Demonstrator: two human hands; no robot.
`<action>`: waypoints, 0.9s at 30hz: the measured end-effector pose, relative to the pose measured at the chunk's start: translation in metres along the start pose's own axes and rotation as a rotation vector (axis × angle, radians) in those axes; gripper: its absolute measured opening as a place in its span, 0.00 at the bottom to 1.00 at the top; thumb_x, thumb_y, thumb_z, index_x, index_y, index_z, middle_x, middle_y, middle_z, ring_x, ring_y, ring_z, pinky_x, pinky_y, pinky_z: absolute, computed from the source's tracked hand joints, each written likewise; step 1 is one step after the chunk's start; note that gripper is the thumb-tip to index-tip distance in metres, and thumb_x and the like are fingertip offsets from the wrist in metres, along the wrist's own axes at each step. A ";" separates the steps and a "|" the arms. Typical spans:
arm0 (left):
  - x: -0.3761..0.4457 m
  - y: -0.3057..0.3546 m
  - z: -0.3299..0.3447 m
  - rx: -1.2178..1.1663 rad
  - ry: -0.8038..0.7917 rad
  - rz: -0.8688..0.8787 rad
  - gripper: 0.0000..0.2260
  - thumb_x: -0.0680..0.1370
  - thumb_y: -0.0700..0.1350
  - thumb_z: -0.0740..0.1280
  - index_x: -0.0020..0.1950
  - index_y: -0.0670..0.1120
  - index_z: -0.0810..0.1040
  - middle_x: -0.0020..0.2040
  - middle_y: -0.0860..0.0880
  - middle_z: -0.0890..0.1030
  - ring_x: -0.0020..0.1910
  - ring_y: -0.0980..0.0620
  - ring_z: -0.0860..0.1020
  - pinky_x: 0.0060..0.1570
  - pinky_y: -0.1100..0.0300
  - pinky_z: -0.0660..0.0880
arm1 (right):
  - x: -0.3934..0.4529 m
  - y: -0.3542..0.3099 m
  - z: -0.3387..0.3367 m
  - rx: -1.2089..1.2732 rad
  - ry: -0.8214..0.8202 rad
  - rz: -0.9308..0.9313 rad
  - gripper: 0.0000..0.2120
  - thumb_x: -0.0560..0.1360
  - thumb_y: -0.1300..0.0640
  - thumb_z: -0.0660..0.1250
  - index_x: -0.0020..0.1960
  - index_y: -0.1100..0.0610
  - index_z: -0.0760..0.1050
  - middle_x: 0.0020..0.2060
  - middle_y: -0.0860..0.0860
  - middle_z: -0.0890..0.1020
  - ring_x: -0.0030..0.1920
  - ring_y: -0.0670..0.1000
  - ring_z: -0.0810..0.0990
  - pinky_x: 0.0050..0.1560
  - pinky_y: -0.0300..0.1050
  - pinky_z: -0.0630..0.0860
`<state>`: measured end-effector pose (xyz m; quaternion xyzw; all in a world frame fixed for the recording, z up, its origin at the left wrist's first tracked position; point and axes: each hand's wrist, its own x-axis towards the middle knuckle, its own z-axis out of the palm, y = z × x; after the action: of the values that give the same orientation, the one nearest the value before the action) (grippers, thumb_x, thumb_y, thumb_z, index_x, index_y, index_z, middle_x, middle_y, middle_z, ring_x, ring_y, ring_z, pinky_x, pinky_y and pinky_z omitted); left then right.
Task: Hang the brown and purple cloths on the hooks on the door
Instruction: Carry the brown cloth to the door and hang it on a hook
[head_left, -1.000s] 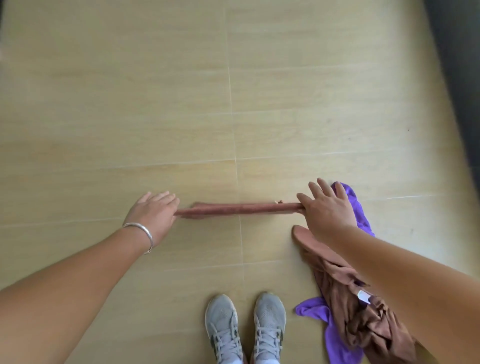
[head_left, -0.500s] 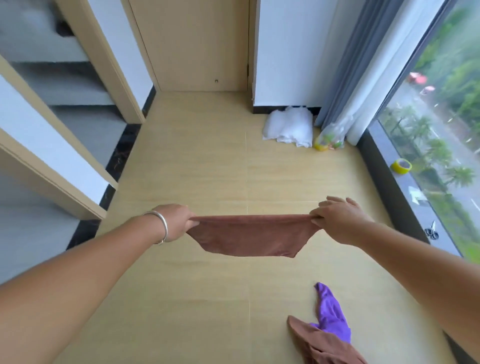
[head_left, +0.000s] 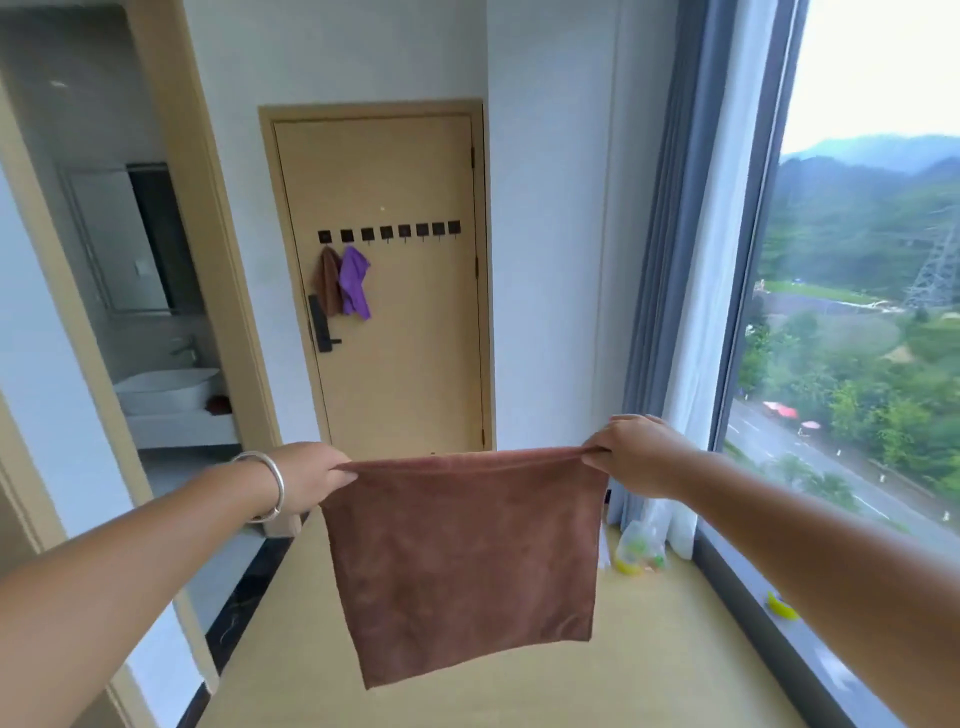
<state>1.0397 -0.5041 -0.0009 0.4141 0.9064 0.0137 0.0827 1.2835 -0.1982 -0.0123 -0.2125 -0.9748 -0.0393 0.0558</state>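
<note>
Your left hand (head_left: 311, 475) and right hand (head_left: 631, 454) pinch the brown cloth's (head_left: 462, 561) top corners, fingers clenched, well short of the door (head_left: 405, 364). Held flat, it may slip off a hook (head_left: 368, 235) unless bunched.

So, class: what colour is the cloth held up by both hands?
Brown cloth, plain, clearest in the head view.
</note>
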 end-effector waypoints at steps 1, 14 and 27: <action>-0.005 0.001 -0.017 0.015 0.033 0.003 0.17 0.83 0.52 0.54 0.50 0.45 0.78 0.49 0.46 0.80 0.48 0.48 0.78 0.50 0.56 0.73 | -0.003 -0.001 -0.017 -0.021 0.010 -0.008 0.18 0.81 0.44 0.51 0.60 0.43 0.77 0.53 0.43 0.80 0.64 0.47 0.69 0.67 0.50 0.63; -0.046 0.016 -0.107 0.103 0.303 0.026 0.17 0.82 0.54 0.54 0.40 0.50 0.75 0.38 0.52 0.77 0.37 0.54 0.74 0.37 0.61 0.68 | -0.044 -0.009 -0.150 0.127 0.089 0.000 0.12 0.79 0.51 0.60 0.48 0.56 0.79 0.41 0.52 0.79 0.45 0.54 0.78 0.40 0.44 0.70; -0.043 0.038 -0.097 0.226 0.380 0.027 0.16 0.83 0.54 0.52 0.39 0.56 0.73 0.42 0.57 0.77 0.43 0.58 0.74 0.43 0.61 0.67 | -0.020 0.020 -0.126 -0.147 0.202 -0.048 0.15 0.83 0.47 0.52 0.50 0.50 0.76 0.57 0.47 0.78 0.72 0.51 0.62 0.72 0.55 0.58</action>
<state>1.0803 -0.5078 0.1041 0.4229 0.8957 -0.0090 -0.1368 1.3214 -0.2008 0.1115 -0.1876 -0.9635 -0.1334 0.1369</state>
